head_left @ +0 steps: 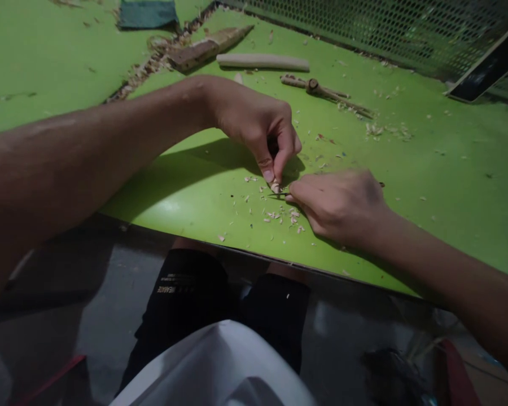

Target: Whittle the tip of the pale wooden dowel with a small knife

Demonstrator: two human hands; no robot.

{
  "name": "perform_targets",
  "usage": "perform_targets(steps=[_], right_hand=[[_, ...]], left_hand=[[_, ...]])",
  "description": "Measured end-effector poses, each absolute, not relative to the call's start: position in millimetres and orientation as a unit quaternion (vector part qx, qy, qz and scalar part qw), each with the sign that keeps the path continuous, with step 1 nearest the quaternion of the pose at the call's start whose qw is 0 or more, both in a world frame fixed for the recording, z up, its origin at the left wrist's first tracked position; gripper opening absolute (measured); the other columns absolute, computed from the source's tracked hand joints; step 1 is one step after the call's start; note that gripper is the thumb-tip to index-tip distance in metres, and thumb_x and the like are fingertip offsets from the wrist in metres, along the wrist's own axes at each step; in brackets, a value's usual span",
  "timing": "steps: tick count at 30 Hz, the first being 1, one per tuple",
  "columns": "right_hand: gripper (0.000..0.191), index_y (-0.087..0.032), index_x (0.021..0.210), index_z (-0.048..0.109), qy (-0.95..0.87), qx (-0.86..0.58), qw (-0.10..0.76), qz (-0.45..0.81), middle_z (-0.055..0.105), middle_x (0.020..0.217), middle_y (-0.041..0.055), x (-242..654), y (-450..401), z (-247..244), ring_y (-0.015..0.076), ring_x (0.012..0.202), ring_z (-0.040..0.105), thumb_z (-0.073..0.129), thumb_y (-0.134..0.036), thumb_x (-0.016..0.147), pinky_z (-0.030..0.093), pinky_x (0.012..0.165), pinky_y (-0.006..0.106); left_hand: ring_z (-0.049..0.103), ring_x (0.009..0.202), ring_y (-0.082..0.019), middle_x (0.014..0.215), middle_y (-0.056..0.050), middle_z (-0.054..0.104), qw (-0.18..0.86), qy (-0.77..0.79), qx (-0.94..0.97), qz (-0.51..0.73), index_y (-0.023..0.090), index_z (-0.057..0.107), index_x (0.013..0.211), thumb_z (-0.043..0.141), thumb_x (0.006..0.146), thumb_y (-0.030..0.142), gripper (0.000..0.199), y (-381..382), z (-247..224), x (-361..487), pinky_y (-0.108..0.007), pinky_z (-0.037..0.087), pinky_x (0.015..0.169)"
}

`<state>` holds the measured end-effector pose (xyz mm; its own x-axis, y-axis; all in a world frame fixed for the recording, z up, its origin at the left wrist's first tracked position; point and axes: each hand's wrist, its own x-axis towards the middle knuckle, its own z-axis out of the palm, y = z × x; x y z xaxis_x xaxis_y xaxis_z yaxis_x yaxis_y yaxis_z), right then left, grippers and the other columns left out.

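Observation:
Pinched between the thumb and forefinger of my left hand (265,132) is a small pale piece of wood (275,187), held down close to the table. My right hand (341,206) is closed around a slim carving knife, most of its handle hidden in the fist. The thin dark blade (278,194) points left and lies right by the lower end of the wood piece; whether it touches cannot be made out. Small wood shavings (294,214) are scattered beneath and in front of both hands.
On the green table (186,192), a part-carved wood piece with bark (211,48), a pale stick (262,62) and a forked twig (317,89) lie beyond my hands. A dark green cloth (148,14) is at far left. A perforated panel (385,34) bounds the back.

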<state>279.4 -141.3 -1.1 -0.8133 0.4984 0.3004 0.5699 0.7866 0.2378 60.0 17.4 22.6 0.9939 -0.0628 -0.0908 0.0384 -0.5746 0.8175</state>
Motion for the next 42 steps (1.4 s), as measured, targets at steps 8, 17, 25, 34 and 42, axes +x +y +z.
perform_targets(steps=[8, 17, 25, 34, 42], right_hand=[[0.028, -0.020, 0.097, 0.076, -0.933, -0.325, 0.052, -0.147, 0.069, 0.071, 0.0033, 274.2, -142.3, 0.2, 0.0191, 0.061, 0.050, 0.051, -0.020, 0.108, 0.019, 0.057, 0.036], [0.033, -0.019, 0.091, 0.074, -0.927, -0.320, 0.119, -0.152, 0.067, 0.070, 0.0028, 274.7, -144.4, -4.3, 0.0174, 0.060, 0.048, 0.049, -0.025, 0.112, 0.021, 0.057, 0.036], [0.040, -0.021, 0.083, 0.069, -0.931, -0.334, 0.110, -0.099, 0.065, 0.070, 0.0022, 282.2, -139.7, -1.9, 0.0165, 0.063, 0.049, 0.046, -0.031, 0.114, 0.024, 0.060, 0.035], [0.038, -0.022, 0.078, 0.066, -0.929, -0.326, 0.100, -0.146, 0.061, 0.066, 0.0018, 277.4, -143.1, -0.4, 0.0171, 0.061, 0.044, 0.050, -0.029, 0.112, 0.021, 0.059, 0.037], [0.026, -0.021, 0.090, 0.073, -0.928, -0.323, 0.107, -0.149, 0.065, 0.067, 0.0015, 273.2, -145.3, -0.6, 0.0173, 0.059, 0.045, 0.053, -0.020, 0.106, 0.016, 0.057, 0.036]], left_hand=[[0.064, 0.081, -0.008, 0.086, -0.003, 0.078, 0.465, -0.002, 0.883, -0.059, 0.012, 0.088, 0.104, 0.085, 0.094, 0.045, 0.035, 17.6, 21.8, 58.5, -0.025, 0.045, 0.078], [0.059, 0.074, -0.016, 0.079, -0.003, 0.072, 0.481, 0.080, 0.872, -0.037, 0.015, 0.089, 0.100, 0.089, 0.087, 0.012, 0.013, 7.7, 22.3, 58.3, -0.028, 0.039, 0.067], [0.059, 0.073, -0.015, 0.079, -0.003, 0.073, 0.505, 0.119, 0.853, -0.048, 0.010, 0.088, 0.090, 0.087, 0.081, -0.004, 0.017, -0.1, 29.8, 62.2, -0.025, 0.038, 0.066], [0.059, 0.075, -0.009, 0.081, -0.004, 0.071, 0.550, 0.183, 0.812, -0.063, 0.001, 0.084, 0.093, 0.091, 0.080, 0.005, 0.015, 0.4, 27.9, 62.1, -0.020, 0.037, 0.071], [0.058, 0.075, -0.011, 0.080, -0.004, 0.071, 0.521, 0.147, 0.839, -0.060, 0.003, 0.086, 0.095, 0.088, 0.081, -0.002, 0.015, 4.5, 26.4, 62.6, -0.021, 0.040, 0.070]])
